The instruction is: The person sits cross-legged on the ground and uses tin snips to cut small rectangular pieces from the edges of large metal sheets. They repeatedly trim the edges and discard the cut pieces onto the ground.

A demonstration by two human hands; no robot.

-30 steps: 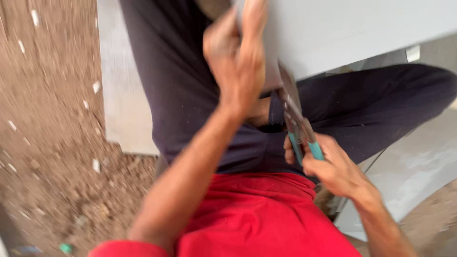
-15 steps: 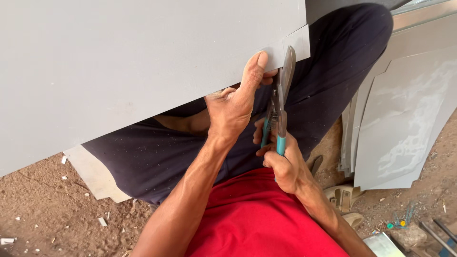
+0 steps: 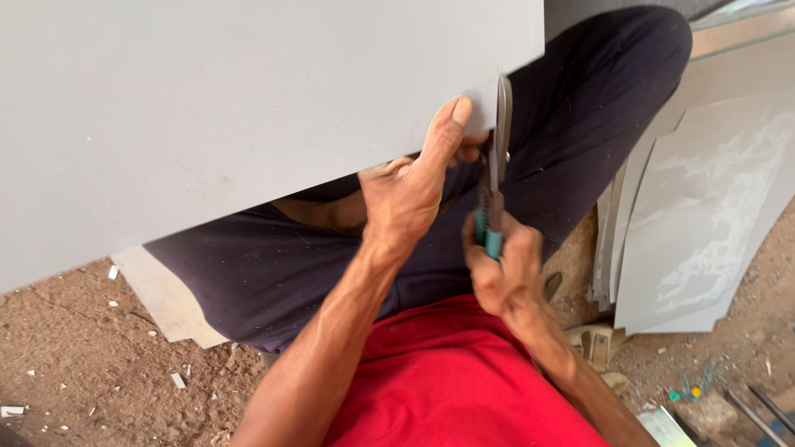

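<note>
The sheet [image 3: 248, 124] — a large, flat grey panel — fills the upper left of the view and lies across the person's lap, its lower edge running down to the left over dark trousers [image 3: 580, 124].

The left hand [image 3: 410, 194] grips the sheet at its lower right edge: thumb pressed flat on the top face, pointing up toward the corner, the other fingers hidden under the panel.

The right hand [image 3: 505, 269] is closed in a fist around the teal handles of the snips [image 3: 497, 165]. The tool stands nearly upright, just right of the left thumb, its grey blades meeting the sheet's edge near the right corner. Whether the blades are apart or together cannot be told from this angle.

The person sits on bare dirt ground [image 3: 74, 356], wearing a red shirt [image 3: 464, 389]. Small white scraps [image 3: 177, 380] lie scattered on the ground at lower left. A pale offcut [image 3: 170, 302] shows beneath the left leg.

To the right, a stack of cut panels [image 3: 704, 223] leans near the right knee — well apart from both hands. At the lower right corner lie small items with green and yellow parts [image 3: 691, 391], too small to identify.
</note>
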